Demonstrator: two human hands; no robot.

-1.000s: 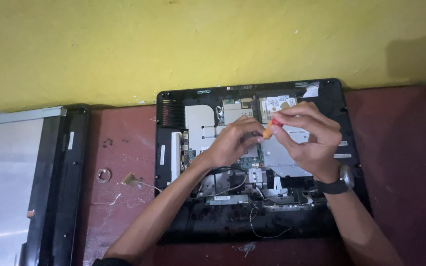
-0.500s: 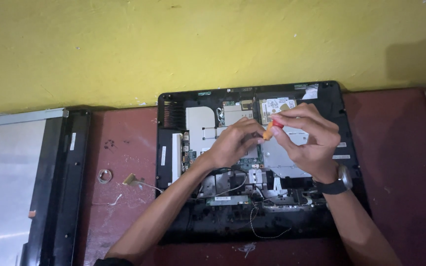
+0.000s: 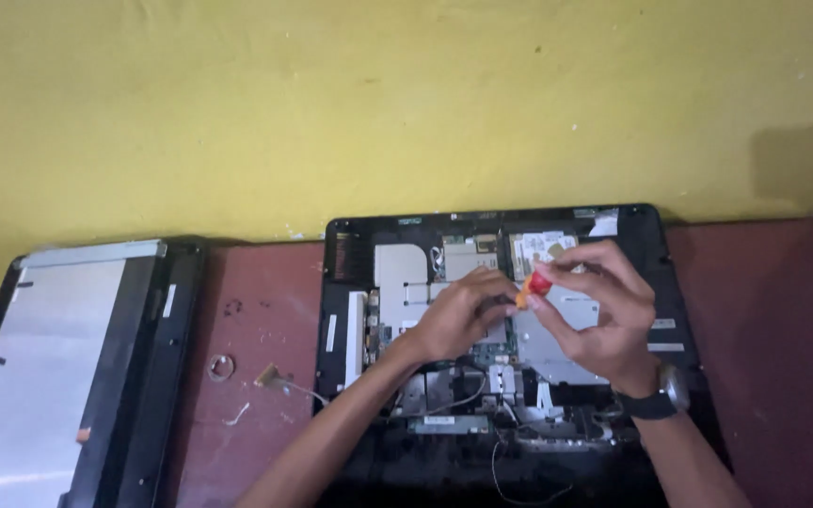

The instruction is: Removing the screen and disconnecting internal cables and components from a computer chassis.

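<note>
Two bare hands meet over one opened black computer chassis (image 3: pixel 675 282) lying flat on a dark red table (image 3: pixel 764 310). The right hand (image 3: pixel 604 315), a dark wristwatch (image 3: pixel 661 400) on its wrist, pinches one small screwdriver with a red and orange handle (image 3: pixel 535 285) between fingertips. The left hand (image 3: pixel 458 315) closes its fingers around the tool's lower end, above the exposed circuit boards. Farther left lies one detached screen panel (image 3: pixel 49 367). Behind everything rises a yellow wall (image 3: pixel 378 103).
</note>
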